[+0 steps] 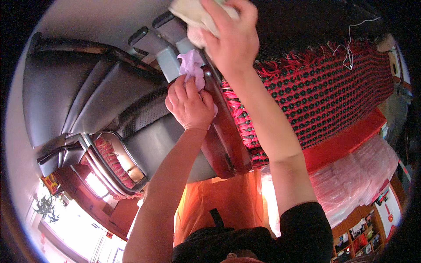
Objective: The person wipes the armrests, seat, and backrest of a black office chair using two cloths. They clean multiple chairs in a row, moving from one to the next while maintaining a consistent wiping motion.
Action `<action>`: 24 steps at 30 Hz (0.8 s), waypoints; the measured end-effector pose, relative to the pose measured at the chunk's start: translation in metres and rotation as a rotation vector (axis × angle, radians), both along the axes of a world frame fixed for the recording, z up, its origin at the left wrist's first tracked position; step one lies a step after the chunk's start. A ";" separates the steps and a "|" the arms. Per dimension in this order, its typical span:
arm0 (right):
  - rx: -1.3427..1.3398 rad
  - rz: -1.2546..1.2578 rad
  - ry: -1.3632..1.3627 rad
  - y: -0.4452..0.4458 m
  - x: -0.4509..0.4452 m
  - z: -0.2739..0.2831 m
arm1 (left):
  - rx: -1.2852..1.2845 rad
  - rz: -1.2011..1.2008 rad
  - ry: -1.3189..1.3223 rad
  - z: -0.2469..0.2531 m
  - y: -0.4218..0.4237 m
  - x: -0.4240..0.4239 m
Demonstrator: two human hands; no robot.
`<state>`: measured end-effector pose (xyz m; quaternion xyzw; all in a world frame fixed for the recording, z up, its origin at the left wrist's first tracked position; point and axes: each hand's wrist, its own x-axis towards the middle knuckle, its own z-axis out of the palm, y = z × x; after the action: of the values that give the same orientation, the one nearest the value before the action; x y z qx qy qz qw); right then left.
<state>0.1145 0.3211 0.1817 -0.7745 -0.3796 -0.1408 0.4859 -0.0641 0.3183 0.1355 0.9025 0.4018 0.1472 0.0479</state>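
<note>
My left hand [190, 103] is pressed on a crumpled lilac cloth [192, 65], its fingers bunched over it. Underneath are two glossy dark red armrests [227, 131] standing side by side. My right hand [235, 39], raised higher in the picture, grips a folded pale cream cloth [197, 14] near the top edge. Grey metal brackets [169, 62] with black end caps rise at the far end of the armrests. Left of my hands is a black padded seat [158, 141] with a black leather-like backrest [72, 82].
A red and black woven cover [315, 98] with fringe lies to the right, a white cable [349, 56] across it. Beyond are a plastic-wrapped pink stack [355, 174] and wooden shelves [358, 236]. A metal-framed chair [111, 167] and potted plant [46, 207] stand at left.
</note>
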 end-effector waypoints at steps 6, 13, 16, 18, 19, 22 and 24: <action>-0.071 0.030 0.055 0.031 0.007 -0.062 | -0.031 -0.018 0.009 0.002 -0.003 0.006; -0.337 0.190 0.125 -0.059 -0.020 -0.136 | -0.047 -0.013 0.027 0.004 -0.002 0.004; -0.248 -0.024 0.326 -0.088 -0.005 -0.105 | -0.051 -0.016 0.011 0.005 -0.002 0.004; 0.016 -0.267 0.235 -0.074 0.015 -0.082 | -0.067 0.000 0.010 0.005 -0.003 0.005; 0.109 -0.359 0.174 -0.061 0.024 -0.065 | -0.057 -0.003 0.012 0.003 -0.004 0.003; 0.076 -0.113 -0.052 -0.009 0.034 -0.032 | -0.034 -0.021 0.014 0.005 -0.001 0.003; -0.078 -0.009 -0.147 0.014 0.031 -0.032 | -0.014 -0.032 0.009 0.002 -0.003 0.006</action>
<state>0.1458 0.3350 0.1499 -0.7822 -0.4157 -0.1845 0.4258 -0.0582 0.3154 0.1373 0.9091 0.3885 0.1397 0.0548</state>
